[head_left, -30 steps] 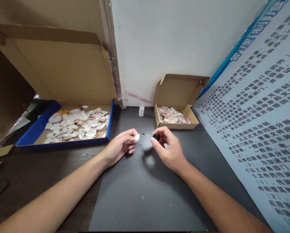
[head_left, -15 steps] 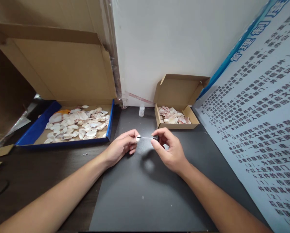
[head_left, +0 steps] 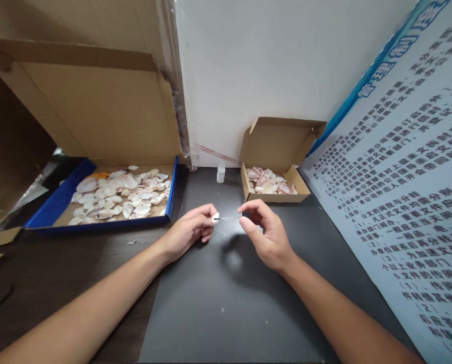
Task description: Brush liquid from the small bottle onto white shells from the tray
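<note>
Table: dark brown wood-grain table [head_left: 78,258], topped by a smooth dark grey mat [head_left: 218,288] running from the clock's centre, between the hands, down to 6 o'clock.
Room: plain white panel [head_left: 263,60] upright at 12 o'clock; large brown cardboard sheet [head_left: 97,20] at 11; pale blue poster [head_left: 385,167] with dark printed characters and a bluer edge slanting along 3 o'clock.
Hands: two. The left hand [head_left: 191,224], on the 9 o'clock side, pinches a shell between thumb and fingers; the right hand [head_left: 265,230], on the 3 o'clock side, grips a black cap.
Shell in hand: one, small, white and rounded [head_left: 214,216], at the left fingertips.
Applicator: one, black-capped with a thin clear stem [head_left: 231,218], pointing to 9 o'clock, its dark tip at the held shell.
Boxes: two, lids raised; a wide blue-sided cardboard box [head_left: 55,197] towards 9 o'clock, a smaller plain brown cardboard box [head_left: 301,181] at 2.
Loose shells: a pale heap [head_left: 114,194] in the wide box, a reddish-and-white heap [head_left: 267,181] in the smaller; both overlap too much to count.
Vial: one, small, clear, white-labelled [head_left: 220,174], upright at 12 o'clock.
White specks: two on the mat, near 6 o'clock.
</note>
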{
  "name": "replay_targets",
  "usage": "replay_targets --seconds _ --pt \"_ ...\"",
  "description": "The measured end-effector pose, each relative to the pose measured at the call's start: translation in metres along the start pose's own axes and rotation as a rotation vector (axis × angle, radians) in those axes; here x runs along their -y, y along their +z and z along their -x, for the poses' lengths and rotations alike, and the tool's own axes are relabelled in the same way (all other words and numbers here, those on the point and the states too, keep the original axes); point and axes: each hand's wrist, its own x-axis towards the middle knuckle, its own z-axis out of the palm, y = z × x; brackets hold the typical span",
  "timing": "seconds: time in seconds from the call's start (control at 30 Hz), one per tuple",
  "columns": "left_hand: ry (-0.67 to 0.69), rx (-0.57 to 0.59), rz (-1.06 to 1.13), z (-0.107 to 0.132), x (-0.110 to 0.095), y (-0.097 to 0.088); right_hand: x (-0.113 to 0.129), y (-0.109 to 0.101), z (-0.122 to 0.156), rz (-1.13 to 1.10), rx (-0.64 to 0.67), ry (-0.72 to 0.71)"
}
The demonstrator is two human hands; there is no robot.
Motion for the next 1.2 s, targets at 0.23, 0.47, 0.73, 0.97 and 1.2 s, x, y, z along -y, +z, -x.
replay_targets --seconds 0.23,0.47,0.73,0.97,1.2 --pt "-0.035 -0.02 0.114 -0.0007 -0.0035 -0.004 -0.001 0.0015 0.0015 0.056 -0.007 -0.01" --pt "-0.032 -0.029 0.152 -0.0019 -0.0038 -0.0039 -0.0004 0.0027 0.001 0.105 0.016 -0.046" --pt "-0.027 -0.036 0.151 -0.0012 -0.0038 -0.0034 -0.0021 0.0046 0.0014 0.078 0.001 -0.034" --pt "-0.031 -0.03 0.163 -0.0008 -0.0042 -0.0042 -0.0018 0.0051 0.0022 0.045 0.014 -0.04" --pt "-0.036 -0.035 0.156 -0.0004 -0.0045 -0.0035 -0.0009 0.0044 0.0017 0.04 0.006 -0.021"
